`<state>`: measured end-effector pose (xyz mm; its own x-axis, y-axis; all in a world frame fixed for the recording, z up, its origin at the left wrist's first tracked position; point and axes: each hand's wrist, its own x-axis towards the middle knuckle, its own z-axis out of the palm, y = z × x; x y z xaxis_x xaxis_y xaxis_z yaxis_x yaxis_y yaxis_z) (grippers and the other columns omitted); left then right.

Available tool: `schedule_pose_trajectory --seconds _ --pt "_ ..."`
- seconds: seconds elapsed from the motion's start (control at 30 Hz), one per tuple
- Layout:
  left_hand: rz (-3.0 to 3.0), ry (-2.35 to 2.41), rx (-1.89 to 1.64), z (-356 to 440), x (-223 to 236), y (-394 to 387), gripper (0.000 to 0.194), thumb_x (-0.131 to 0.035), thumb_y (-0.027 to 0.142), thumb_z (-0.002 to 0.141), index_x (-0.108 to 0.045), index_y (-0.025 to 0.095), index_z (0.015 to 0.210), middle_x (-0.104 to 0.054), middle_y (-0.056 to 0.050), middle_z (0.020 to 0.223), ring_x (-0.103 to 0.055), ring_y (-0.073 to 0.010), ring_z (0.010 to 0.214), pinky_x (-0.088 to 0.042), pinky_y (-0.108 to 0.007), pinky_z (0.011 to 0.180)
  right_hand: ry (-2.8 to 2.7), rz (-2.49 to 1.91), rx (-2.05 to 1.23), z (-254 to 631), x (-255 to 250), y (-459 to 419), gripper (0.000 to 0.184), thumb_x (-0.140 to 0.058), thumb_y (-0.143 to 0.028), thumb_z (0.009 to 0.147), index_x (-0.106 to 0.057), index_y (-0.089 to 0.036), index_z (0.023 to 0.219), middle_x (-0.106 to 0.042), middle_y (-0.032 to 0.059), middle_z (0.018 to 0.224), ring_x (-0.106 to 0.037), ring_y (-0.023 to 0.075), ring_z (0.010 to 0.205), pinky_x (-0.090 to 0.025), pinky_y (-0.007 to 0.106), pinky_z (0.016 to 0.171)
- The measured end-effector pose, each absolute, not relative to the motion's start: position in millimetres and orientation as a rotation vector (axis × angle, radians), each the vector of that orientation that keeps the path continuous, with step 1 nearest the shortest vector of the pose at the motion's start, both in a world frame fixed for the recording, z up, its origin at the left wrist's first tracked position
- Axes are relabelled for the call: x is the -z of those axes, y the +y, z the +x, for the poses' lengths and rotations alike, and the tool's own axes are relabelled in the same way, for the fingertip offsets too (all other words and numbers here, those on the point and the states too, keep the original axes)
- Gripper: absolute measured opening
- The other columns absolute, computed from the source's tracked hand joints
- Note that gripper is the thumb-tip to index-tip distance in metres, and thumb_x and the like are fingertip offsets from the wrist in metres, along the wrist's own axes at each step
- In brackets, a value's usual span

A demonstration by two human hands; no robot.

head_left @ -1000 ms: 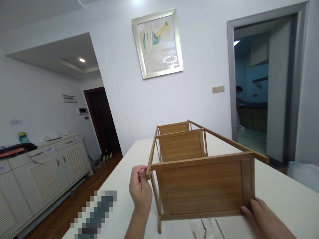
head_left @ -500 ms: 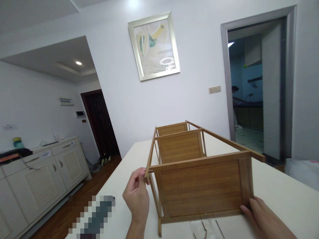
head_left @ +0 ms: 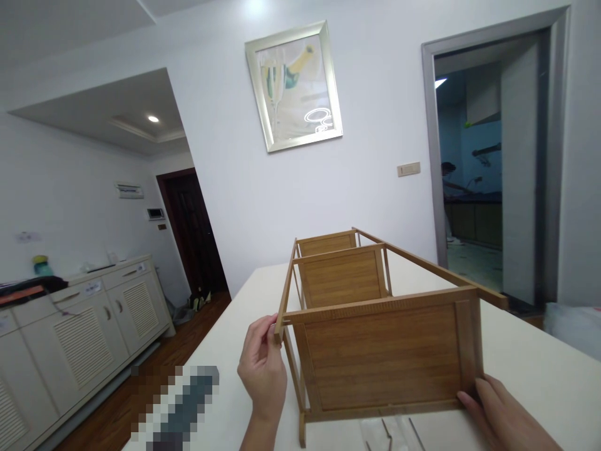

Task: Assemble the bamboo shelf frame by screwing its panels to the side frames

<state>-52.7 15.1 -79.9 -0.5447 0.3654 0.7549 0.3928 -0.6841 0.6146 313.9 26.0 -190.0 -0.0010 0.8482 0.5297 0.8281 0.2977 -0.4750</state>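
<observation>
A brown wooden shelf rack (head_left: 380,360) lies on its side on a white table (head_left: 539,369), with its shelf panels standing upright one behind another. Its long rails run away from me toward the wall. My left hand (head_left: 265,366) is closed around the near end of the upper left rail, thumb and fingers pinching it. At the lower right corner of the nearest panel, my right hand (head_left: 504,410) grips the edge, its far fingers hidden behind the wood. Below the panel lie a clear plastic bag (head_left: 397,427) and thin dark metal pieces, one of them bent.
A pixelated dark object (head_left: 188,404) is at the table's left edge. White cabinets (head_left: 79,338) line the left wall. Behind the table hangs a framed picture (head_left: 295,88). Through the right doorway (head_left: 474,188) a person is partly visible. A plastic bag (head_left: 570,326) sits at the right.
The whole view has shifted slightly, so things appear a little farther right. Both hands keep their hold on the rack, which has not visibly moved on the table.
</observation>
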Motion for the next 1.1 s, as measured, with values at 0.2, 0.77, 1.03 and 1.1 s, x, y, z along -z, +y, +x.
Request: schedule_pose_trajectory --seconds 0.2,0.77,1.03,1.1 --pt "-1.444 -1.289 2.363 -55.6 85.1 18.1 0.020 -0.062 0.036 0.086 -0.071 0.019 0.092 -0.068 -0.006 0.090 -0.065 -0.0173 0.076 -0.055 -0.029 0.067 -1.811 -1.505 -0.011 313.4 188.1 26.6 0.038 -0.036 -0.051 0.090 -0.053 -0.024 0.071 -0.065 0.0122 0.076 -0.066 0.0259 0.070 -0.055 0.041 0.070" --pt "-1.434 -1.402 2.312 -58.0 86.5 20.7 0.026 -0.053 0.040 0.090 -0.063 0.017 0.099 -0.069 -0.008 0.094 -0.066 -0.0159 0.075 -0.055 -0.028 0.065 -1.812 -1.529 -0.019 313.9 188.5 25.6 0.038 -0.036 -0.052 0.090 -0.053 -0.024 0.072 -0.064 0.0122 0.078 -0.066 0.0259 0.072 -0.054 0.041 0.072" --pt "-1.405 -1.411 2.384 -54.9 83.5 18.1 0.026 -0.051 0.041 0.091 -0.060 0.017 0.098 -0.068 -0.008 0.093 -0.066 -0.0149 0.072 -0.055 -0.027 0.062 -1.822 -1.517 -0.018 312.3 186.2 26.7 0.039 -0.035 -0.053 0.091 -0.053 -0.023 0.073 -0.065 0.0126 0.078 -0.066 0.0258 0.074 -0.054 0.041 0.073" --pt "-1.396 -1.415 2.397 -54.6 83.8 18.3 0.026 -0.051 0.041 0.091 -0.059 0.017 0.098 -0.068 -0.007 0.093 -0.066 -0.0148 0.071 -0.055 -0.027 0.062 -1.815 -1.522 -0.008 313.2 186.8 26.7 0.039 -0.035 -0.053 0.091 -0.053 -0.024 0.073 -0.065 0.0132 0.078 -0.066 0.0261 0.074 -0.054 0.041 0.073"
